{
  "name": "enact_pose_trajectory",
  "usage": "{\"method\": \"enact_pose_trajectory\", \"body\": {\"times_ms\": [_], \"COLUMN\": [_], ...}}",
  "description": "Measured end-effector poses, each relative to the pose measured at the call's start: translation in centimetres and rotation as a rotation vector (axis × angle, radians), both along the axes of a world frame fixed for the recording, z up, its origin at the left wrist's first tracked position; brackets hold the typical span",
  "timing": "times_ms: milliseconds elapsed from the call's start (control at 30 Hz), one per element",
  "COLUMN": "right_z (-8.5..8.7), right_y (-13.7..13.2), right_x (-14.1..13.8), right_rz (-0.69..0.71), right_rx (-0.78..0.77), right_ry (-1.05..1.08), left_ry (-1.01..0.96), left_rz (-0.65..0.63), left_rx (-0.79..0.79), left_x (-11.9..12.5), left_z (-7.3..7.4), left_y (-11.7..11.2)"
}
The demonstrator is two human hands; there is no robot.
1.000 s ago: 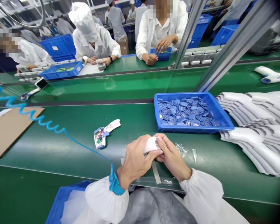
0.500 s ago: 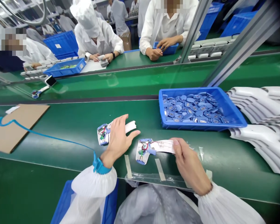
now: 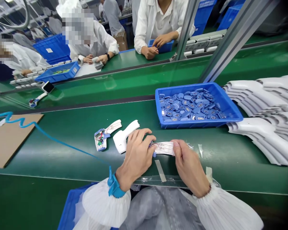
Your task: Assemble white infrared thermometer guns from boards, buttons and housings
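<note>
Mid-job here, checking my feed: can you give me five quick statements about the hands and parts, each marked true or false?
1. The right hand holds a wired shell. True.
2. The blue tray holds blue pieces. True.
3. The left hand reaches into the blue tray. False: the left hand covers the wired shell's other end.
4. A blue wristband circles the left wrist. True.
5. The white casing piece shows wiring. False: its visible surface is plain white.

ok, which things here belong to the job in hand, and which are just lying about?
Likely the job: held wired half; loose wired half; white shell; shell stacks; parts tray.
Probably just lying about: cardboard; plastic scrap.
</note>
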State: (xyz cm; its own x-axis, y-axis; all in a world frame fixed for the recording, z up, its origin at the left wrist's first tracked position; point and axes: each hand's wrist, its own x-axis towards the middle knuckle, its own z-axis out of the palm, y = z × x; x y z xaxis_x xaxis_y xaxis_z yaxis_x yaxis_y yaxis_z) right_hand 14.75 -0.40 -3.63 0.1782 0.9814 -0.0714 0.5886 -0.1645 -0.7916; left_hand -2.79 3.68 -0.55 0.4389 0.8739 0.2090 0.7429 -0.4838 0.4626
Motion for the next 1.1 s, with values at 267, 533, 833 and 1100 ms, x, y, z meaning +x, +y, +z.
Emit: {"method": "enact_pose_trajectory", "body": {"times_ms": [267,533,833,1100], "right_z": [-0.4,-0.8,-1.0,-1.1], "right_y": [-0.1,-0.2,-0.2,-0.1], "right_x": [-0.4,-1.0,-1.1,-1.1], "right_rz": [0.000,-0.070,-0.098,-0.154], "right_rx": [0.049,0.060,0.045,0.026], "right_ry": [-0.087,-0.152,-0.176,-0.148], "left_ry": [0.206,0.551,0.406,0.321], "left_rz": [-0.150,-0.363,-0.323,-0.244], "left_rx": [-0.024,0.298,0.111,0.081], "left_x": [0.3,1.6,1.0,0.1], "left_z": [1.3,2.2,1.6,1.1], "left_y": [1.8,1.8,2.7,0.9]}}
